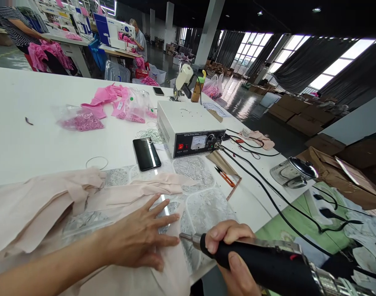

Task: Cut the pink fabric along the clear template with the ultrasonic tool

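Note:
My left hand (144, 234) lies flat with its fingers spread on pale pink fabric (172, 267), pressing it against a stone-patterned mat (201, 207). In my right hand (234, 246) is a thick black handheld ultrasonic tool (261, 261) with a metal tip. That tip points left and is close to the fabric's edge, by my left fingers; whether it touches the cloth I cannot tell. More of the pale fabric (42, 197) is heaped at the left. A white control box (190, 123) with a dial and a red switch stands behind the mat.
Black cables (261, 185) run from the box along the right side. Around it are a phone (146, 153), orange-handled thread snips (225, 176), a glass mug (292, 172), a bottle (197, 88) and bagged pink pieces (83, 119). People sit at sewing machines (120, 33) in the background.

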{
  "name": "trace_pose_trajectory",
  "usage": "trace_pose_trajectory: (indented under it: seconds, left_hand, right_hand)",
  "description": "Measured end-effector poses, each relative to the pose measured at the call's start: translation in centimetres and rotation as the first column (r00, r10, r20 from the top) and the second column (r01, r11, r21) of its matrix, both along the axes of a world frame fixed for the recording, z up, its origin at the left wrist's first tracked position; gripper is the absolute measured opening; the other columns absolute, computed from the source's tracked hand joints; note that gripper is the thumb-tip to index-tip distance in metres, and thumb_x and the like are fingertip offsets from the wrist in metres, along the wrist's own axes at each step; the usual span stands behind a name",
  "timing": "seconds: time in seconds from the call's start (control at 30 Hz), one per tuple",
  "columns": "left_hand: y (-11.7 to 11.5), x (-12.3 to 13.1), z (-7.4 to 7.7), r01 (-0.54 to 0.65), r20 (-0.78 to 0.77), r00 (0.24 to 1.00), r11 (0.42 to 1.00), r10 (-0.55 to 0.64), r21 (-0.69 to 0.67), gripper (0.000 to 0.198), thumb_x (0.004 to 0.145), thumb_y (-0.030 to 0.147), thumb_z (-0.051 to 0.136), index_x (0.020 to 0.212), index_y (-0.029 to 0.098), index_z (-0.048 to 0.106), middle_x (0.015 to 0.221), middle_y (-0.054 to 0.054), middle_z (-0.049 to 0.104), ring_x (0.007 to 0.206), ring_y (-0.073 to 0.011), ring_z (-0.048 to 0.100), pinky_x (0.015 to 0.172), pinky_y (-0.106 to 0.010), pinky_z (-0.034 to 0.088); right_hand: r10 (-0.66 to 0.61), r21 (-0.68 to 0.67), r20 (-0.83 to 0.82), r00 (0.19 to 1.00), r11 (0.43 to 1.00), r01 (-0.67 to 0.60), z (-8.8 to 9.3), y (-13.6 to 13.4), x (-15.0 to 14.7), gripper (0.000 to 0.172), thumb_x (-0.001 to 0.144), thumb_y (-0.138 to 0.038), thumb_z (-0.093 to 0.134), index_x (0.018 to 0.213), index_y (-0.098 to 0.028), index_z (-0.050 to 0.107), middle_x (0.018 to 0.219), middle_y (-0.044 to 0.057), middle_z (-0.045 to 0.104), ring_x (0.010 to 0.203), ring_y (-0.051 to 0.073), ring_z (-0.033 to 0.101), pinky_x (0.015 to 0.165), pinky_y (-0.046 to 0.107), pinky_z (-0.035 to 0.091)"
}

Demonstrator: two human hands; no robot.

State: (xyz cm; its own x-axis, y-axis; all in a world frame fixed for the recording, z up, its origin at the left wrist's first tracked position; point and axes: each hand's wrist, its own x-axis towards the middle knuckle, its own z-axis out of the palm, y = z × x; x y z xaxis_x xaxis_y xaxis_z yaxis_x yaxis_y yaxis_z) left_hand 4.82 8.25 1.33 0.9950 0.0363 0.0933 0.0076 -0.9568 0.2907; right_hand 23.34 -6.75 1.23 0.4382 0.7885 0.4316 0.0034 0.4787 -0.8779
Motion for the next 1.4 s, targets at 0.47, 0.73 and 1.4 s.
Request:
trace_pose_trajectory:
  seconds: [0.47,0.73,1.4]
  left_hand:
    - [0.3,0.0,0.4,0.021,-0.068,0.997,1.0,-0.022,-0.014,0.043,0.089,0.059,0.059,0.127,0.04,0.058,0.146,-0.003,0.047,0.134,-0.0427,0.039,0.11,-0.065,0.02]
    - [0.3,-0.1,0.2,0.018,-0.045,0.999,1.0,-0.018,0.003,0.043,0.09,0.061,0.056,0.127,0.041,0.058,0.146,-0.002,0.048,0.134,-0.0411,0.04,0.11,-0.064,0.021]
    - [0.0,-0.3,-0.5,0.008,-0.015,1.0,0.999,-0.007,0.05,0.049,0.082,0.061,0.066,0.125,0.039,0.059,0.147,-0.004,0.047,0.135,-0.0418,0.038,0.109,-0.061,0.026]
  right_hand:
    - [0.001,0.06,-0.06,0.998,0.998,0.003,-0.7,1.0,0.6,0.009,0.091,-0.032,0.052,0.095,-0.023,0.053,0.087,0.001,0.055,0.066,0.012,0.057,0.063,0.03,0.052]
    - [0.017,0.043,-0.036,0.999,0.999,-0.016,-1.4,0.9,1.0,0.009,0.091,-0.03,0.051,0.096,-0.023,0.053,0.089,0.002,0.054,0.067,0.013,0.056,0.064,0.034,0.052]
    - [-0.084,0.106,-0.078,0.993,0.99,0.092,-0.3,2.9,0.8,0.011,0.085,-0.032,0.057,0.089,-0.022,0.057,0.08,0.0,0.056,0.059,0.012,0.058,0.056,0.03,0.052]
